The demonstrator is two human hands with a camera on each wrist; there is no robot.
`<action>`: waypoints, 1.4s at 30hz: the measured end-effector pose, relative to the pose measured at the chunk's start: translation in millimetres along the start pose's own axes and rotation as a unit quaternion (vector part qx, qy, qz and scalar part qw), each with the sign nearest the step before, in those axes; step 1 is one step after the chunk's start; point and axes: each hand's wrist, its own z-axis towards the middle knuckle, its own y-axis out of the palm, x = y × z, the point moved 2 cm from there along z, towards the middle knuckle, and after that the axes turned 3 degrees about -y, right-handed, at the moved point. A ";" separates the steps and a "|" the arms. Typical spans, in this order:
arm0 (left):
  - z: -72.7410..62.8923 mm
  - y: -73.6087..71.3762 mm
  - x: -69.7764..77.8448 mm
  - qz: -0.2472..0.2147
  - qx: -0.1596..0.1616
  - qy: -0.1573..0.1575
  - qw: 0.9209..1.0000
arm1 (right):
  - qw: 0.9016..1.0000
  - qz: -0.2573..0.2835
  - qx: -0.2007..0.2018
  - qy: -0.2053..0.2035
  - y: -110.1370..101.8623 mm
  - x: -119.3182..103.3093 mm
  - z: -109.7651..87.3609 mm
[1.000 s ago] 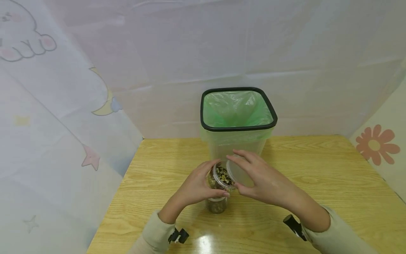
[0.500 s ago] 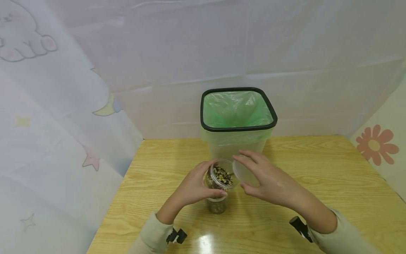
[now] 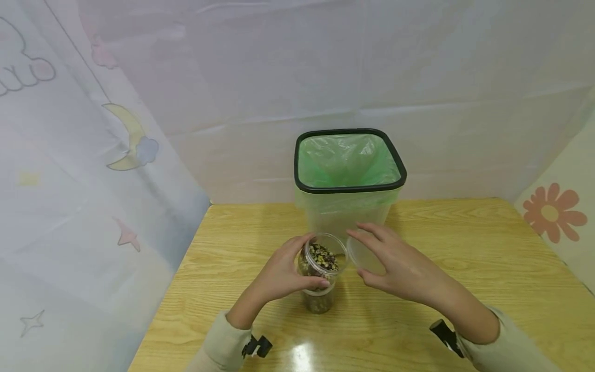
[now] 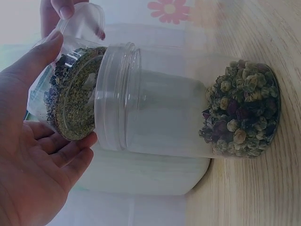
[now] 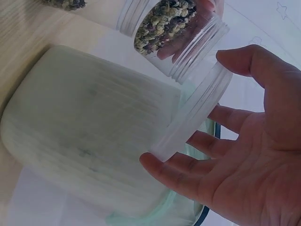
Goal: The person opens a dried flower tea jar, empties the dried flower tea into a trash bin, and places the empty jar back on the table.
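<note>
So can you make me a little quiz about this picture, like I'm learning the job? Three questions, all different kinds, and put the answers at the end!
1. What is the right hand holding?

2. True or false: the upper jar in the left hand has nothing inside it.

3. Pick one: what colour is the rim of the bin?
A) red
B) black
C) yellow

Key:
1. A lid, held by its edge.
2. False. You can see dried plant bits in it.
3. B, black.
</note>
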 end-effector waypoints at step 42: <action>-2.8 -16.6 -0.4 0.021 0.031 0.009 0.999 | 0.996 0.019 -0.061 0.060 35.7 18.6 -23.5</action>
